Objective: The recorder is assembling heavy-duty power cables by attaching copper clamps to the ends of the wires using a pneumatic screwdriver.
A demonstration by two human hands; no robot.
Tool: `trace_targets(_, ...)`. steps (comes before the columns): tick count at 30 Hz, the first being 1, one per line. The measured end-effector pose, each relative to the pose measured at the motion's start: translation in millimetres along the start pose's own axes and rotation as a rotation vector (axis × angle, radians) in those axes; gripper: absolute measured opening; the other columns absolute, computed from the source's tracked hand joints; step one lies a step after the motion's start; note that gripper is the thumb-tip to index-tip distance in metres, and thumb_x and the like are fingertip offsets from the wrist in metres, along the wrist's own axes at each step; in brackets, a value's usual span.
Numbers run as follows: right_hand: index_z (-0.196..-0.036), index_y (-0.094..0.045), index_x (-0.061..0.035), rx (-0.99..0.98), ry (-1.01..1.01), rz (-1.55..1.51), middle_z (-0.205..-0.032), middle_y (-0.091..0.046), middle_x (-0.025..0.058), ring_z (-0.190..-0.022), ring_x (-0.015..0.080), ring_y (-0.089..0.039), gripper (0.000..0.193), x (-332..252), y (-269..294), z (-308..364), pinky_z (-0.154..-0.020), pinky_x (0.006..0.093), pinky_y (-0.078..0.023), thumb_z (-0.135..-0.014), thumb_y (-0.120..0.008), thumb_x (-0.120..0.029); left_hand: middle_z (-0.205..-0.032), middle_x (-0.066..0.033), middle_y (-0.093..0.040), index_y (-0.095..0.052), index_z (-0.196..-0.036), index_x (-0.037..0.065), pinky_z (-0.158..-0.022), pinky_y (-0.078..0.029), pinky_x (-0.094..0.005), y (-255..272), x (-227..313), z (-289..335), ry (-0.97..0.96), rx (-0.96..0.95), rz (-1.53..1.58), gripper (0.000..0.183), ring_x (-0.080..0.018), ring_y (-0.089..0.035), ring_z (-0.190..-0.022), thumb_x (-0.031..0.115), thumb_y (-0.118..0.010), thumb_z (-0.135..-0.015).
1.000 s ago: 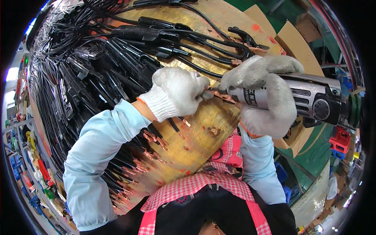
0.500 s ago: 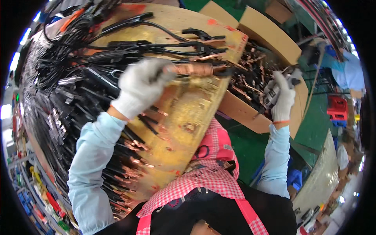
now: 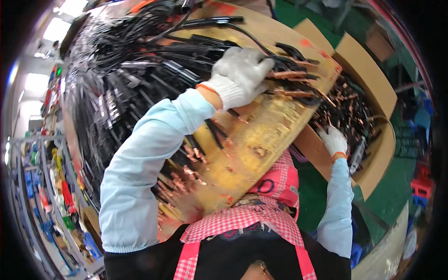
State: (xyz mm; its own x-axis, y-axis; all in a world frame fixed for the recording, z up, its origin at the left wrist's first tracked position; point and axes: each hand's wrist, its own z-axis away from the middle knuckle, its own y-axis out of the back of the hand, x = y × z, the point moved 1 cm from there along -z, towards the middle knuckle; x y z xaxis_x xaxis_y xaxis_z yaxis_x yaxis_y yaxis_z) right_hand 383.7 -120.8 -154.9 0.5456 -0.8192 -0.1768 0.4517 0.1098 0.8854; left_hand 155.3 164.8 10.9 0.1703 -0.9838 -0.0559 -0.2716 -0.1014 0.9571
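The left hand (image 3: 240, 74), in a white knit glove with an orange cuff band, lies palm-down on the far part of the round wooden worktable (image 3: 261, 140), its fingers curled over a bundle of black cables with copper-coloured ends (image 3: 289, 74); whether it truly grips them cannot be told, since the palm hides the contact. The stripped copper tips of that bundle point away from the hand toward the table's right rim. To the left of the hand, a big heap of black cables (image 3: 116, 93) covers most of the tabletop, and more copper-tipped pieces (image 3: 179, 179) lie along the near edge of the table.

The right hand (image 3: 333, 140), gloved the same way, hangs low beside the table's right edge, inside an open brown cardboard box (image 3: 373, 88). It is just beside a grey power tool (image 3: 358, 154) lying in the box; the fingers look loosely bent, but whether they hold the tool cannot be told. The box is full of dark scrap pieces with copper ends (image 3: 350, 107). A second cardboard flap (image 3: 305, 28) shows behind the table's far rim. Well left of the table, shelves with small coloured packages (image 3: 44, 196) line the edge.
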Motion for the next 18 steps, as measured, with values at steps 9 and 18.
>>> trace_targets(9, -0.108, -0.068, -0.0047, 0.115, -0.033, -0.327, -0.095, -0.070, 0.0192, -0.096, 0.0304, -0.068, 0.044, 27.7, 24.7, 4.7, -0.079, 0.0430, -0.055, -0.099, -0.055, -0.046, -0.096, -0.0035, -0.065, -0.067, -0.088, 0.014, -0.080, -0.054, -0.0379, 21.8, -4.5, 73.2, -0.199, -0.211, -0.075, 0.010, -0.0230, -0.065, -0.091, 0.021, -0.064, -0.081)
trace_targets(18, -0.123, -0.056, -0.0026, 0.238, 0.363, -1.700, -0.113, -0.064, 0.0162, -0.090, 0.0263, -0.067, 0.050, -17.6, 87.8, 129.0, -0.069, 0.0333, -0.055, -0.105, -0.045, -0.048, -0.101, -0.0055, -0.066, -0.071, -0.096, 0.014, -0.087, -0.052, -0.0398, 20.2, -5.6, 58.1, -0.129, -0.433, -0.069, 0.019, -0.0275, -0.065, -0.099, 0.027, -0.070, -0.083)
